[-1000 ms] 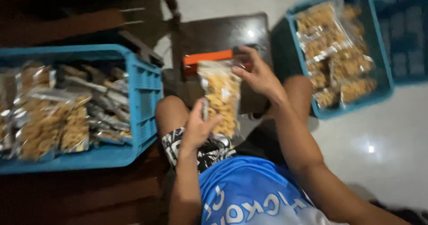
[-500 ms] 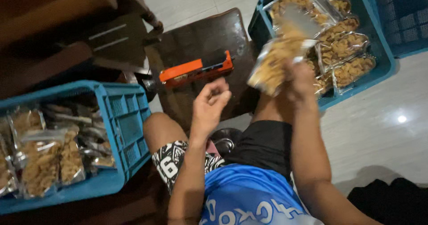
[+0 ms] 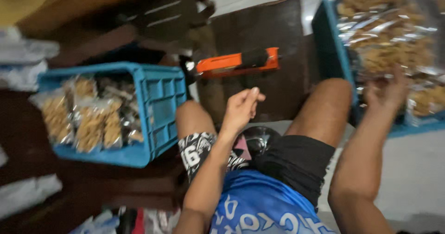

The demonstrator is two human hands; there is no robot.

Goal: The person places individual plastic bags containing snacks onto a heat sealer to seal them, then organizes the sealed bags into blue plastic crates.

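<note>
My right hand [image 3: 387, 92] reaches out to the right and grips the lower edge of a clear bag of golden-brown snacks [image 3: 378, 53]. It holds the bag over the blue crate [image 3: 330, 44] on the right, which holds several similar bags. The view is blurred there, so the grip is hard to make out. My left hand [image 3: 241, 108] hovers above my lap with loosely curled fingers and nothing in it. It is just below an orange and black hand tool [image 3: 234, 62].
The orange tool lies on a dark wooden stool [image 3: 259, 23] in front of my knees. A second blue crate [image 3: 157, 99] with several snack bags stands at my left. Dark wooden furniture is behind it, and pale tiled floor is at the right.
My right hand has carried the snack bag from in front of me out to the right crate. My left hand let go of the bag and stayed over my lap. The view swung left.
</note>
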